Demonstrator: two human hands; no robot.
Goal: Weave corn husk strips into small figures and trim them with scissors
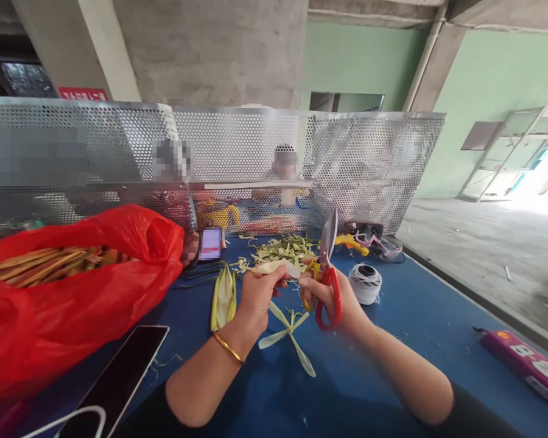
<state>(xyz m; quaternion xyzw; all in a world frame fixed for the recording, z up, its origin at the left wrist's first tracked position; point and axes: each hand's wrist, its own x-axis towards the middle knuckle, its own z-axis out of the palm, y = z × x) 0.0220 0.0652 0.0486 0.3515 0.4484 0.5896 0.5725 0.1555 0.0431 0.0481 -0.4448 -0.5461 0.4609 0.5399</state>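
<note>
Between the fingertips of my left hand (257, 297) is a pale husk strip (274, 266); the fingers are closed on it. Scissors (329, 231) with one red and one yellow handle are gripped in my right hand (342, 295), blades pointing up and away from me. Both hands are raised over the blue table, close together. Below them lies a star-like piece made of narrow husk strips (288, 331). A longer folded yellow-green husk (223, 298) rests left of my left wrist. Past my hands is a heap of husk scraps (287, 248).
On the left stands an open red plastic bag (132, 292) with dried stalks (41, 264); nearer lies a dark phone (119, 371). White string (365, 284), a yellow-handled tool (352, 244) and glasses (383, 246) are to the right. A perforated metal screen (237, 140) divides off people beyond.
</note>
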